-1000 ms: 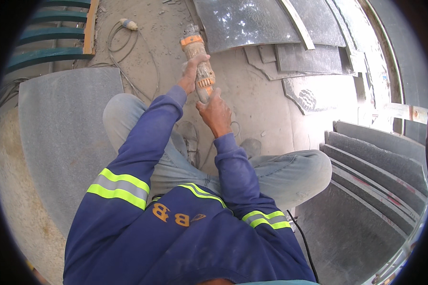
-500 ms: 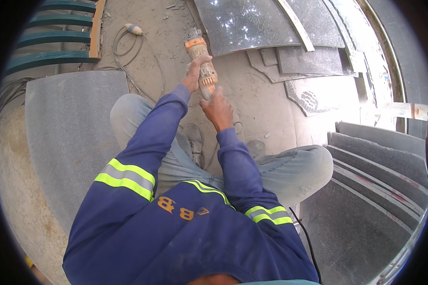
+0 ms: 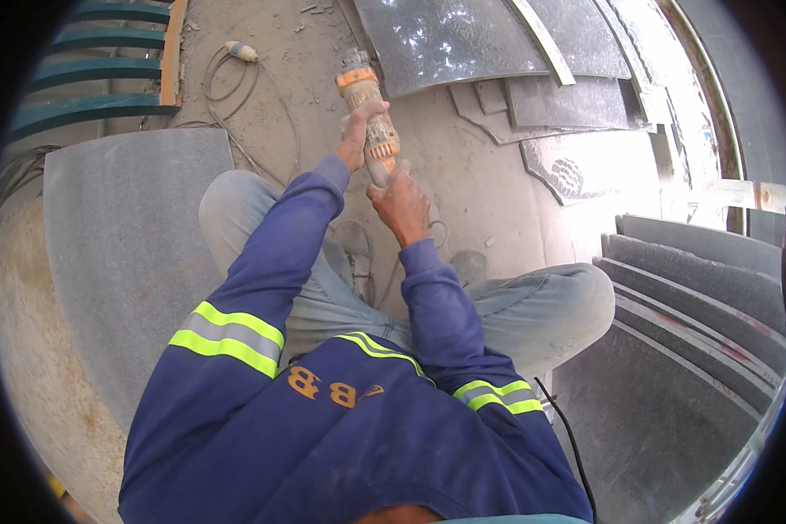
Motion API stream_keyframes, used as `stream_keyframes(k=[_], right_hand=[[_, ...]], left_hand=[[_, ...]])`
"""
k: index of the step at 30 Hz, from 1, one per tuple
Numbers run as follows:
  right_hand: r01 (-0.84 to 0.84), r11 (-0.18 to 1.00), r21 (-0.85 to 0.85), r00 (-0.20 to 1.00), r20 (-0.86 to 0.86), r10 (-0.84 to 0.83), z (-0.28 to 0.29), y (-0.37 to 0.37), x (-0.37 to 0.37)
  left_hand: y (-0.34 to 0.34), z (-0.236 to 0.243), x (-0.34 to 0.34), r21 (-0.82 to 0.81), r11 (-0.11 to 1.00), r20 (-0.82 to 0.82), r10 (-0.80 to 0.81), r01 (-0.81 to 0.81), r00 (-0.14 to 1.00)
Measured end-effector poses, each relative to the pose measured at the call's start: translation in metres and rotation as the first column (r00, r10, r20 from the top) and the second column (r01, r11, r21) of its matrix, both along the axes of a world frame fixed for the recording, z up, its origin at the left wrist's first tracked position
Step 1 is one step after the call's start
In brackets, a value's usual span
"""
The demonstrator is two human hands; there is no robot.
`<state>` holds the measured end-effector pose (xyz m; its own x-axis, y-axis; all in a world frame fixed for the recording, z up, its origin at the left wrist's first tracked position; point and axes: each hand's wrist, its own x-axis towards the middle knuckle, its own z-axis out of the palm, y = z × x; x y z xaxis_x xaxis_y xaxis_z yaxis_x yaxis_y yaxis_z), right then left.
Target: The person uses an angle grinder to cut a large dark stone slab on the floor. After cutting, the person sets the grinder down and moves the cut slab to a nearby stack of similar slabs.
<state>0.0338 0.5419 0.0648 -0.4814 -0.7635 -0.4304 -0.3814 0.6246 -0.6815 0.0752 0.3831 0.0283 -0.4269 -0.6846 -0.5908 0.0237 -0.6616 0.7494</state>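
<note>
A dusty orange and grey angle grinder (image 3: 381, 133) points away from me, its head beside the left edge of a dark polished stone slab (image 3: 450, 44). Whether the head touches that slab I cannot tell. My left hand (image 3: 355, 135) is closed around the tool's body from the left side. Lower down, my right hand (image 3: 402, 205) wraps the rear end of the same grinder. The grinder's disc cannot be made out from here.
A cable with a plug connector (image 3: 241, 51) loops over the dusty floor. At left lie a large grey slab (image 3: 140, 227) and a teal slatted frame (image 3: 113, 70). Several dark slabs (image 3: 699, 262) lean in a stack at right. A broken stone piece (image 3: 576, 166) lies ahead.
Very little differs. The grinder's head has tipped slightly to the left, and the whole view has shifted a touch. Both hands keep their hold.
</note>
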Motion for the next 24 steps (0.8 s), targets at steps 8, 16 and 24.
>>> stream_keyframes(k=[8, 16, 24], right_hand=[[-0.005, 1.0, -0.017, 1.0, -0.002, 0.005, -0.006, -0.007, -0.002], [-0.005, 1.0, 0.01, 1.0, -0.017, 0.005, -0.004, -0.01, -0.002], [0.007, 1.0, 0.008, 0.999, 0.036, -0.008, -0.002, 0.001, -0.002]], left_hand=[[-0.012, -0.016, 0.0, -0.002, 1.0, -0.002, 0.004, -0.004, 1.0], [-0.014, -0.021, -0.001, 0.014, 1.0, -0.019, -0.003, 0.003, 1.0], [-0.002, -0.008, 0.0, 0.012, 1.0, 0.009, -0.024, 0.024, 1.0]])
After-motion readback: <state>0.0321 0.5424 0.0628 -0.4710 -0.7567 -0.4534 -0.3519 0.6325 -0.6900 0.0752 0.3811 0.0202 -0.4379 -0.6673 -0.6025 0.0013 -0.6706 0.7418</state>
